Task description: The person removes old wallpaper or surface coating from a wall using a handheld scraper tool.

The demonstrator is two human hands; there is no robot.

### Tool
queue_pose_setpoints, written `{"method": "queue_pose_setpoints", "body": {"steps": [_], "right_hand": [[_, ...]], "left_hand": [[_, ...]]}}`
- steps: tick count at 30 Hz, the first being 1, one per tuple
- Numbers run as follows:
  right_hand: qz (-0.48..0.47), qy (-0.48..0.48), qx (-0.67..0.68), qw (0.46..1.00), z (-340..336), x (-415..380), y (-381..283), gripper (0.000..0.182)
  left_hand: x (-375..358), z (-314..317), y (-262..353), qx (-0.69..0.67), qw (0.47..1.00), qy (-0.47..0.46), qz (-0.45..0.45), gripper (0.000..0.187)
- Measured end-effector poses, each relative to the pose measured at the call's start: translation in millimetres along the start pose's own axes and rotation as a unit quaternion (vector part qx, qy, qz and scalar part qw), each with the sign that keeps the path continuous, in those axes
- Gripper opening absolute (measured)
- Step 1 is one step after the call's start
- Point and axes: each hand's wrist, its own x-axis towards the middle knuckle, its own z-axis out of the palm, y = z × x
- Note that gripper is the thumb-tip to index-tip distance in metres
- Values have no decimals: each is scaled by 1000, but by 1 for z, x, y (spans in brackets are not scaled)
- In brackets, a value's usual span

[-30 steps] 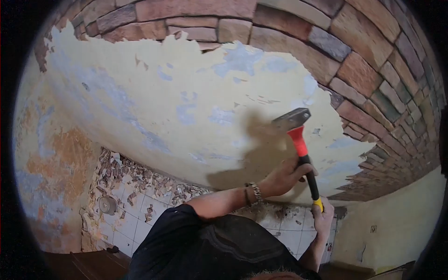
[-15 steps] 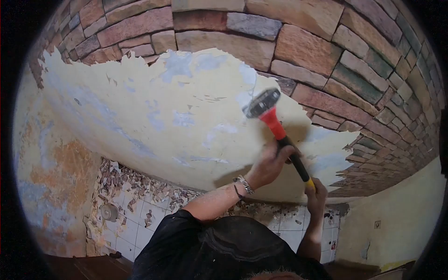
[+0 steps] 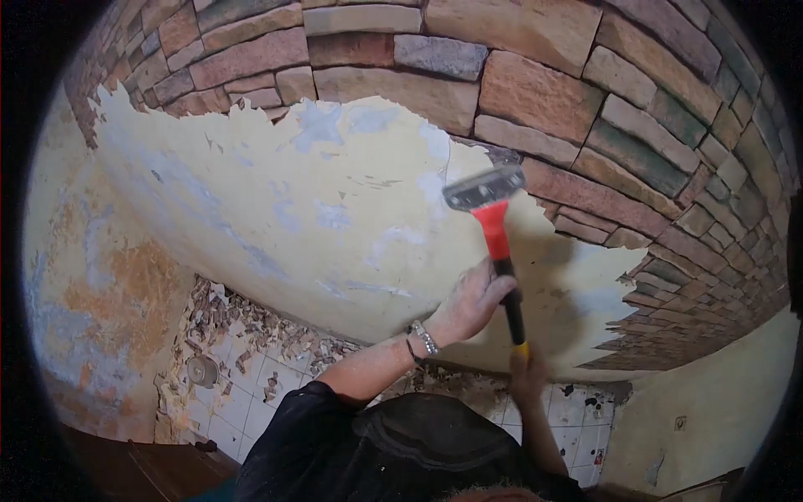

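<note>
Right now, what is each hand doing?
Left hand: closed on the middle of the scraper handle.
Right hand: closed on the handle's lower end.

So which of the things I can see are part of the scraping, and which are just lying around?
In use:
scraper
left hand
right hand
stone-pattern wallpaper
stripped yellow wall

Lying about:
torn scraps
white floor tiles
round floor drain

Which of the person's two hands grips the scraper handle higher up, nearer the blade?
The left hand, the one with the wrist bracelet, grips the black shaft just below the red section of the scraper. The right hand holds the yellow-tipped end.
</note>
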Motion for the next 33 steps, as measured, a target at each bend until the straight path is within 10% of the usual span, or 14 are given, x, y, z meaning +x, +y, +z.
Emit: {"method": "queue_pose_setpoints", "body": {"steps": [8,14,24,28,29,33], "right_hand": [[31,-131,319,938,97,20,-17,19],[112,-177,322,923,96,21,-49,12],[29,-196,226,954,126,26,-46,13],[-201,-54,84,974,123,41,-45,20],[8,-143,256,956,117,34,-51,19],[76,-166,261,948,122,24,-20,22]], "left_hand": [[0,-27,4,119,992,6,31,21],[-8,-39,-25,269,952,68,129,23],[-12,-38,-19,233,968,92,21,28],[5,-39,-16,226,966,101,76,29],[-6,-36,-35,244,959,113,95,30],[-8,-28,-49,250,957,121,83,32]]}}
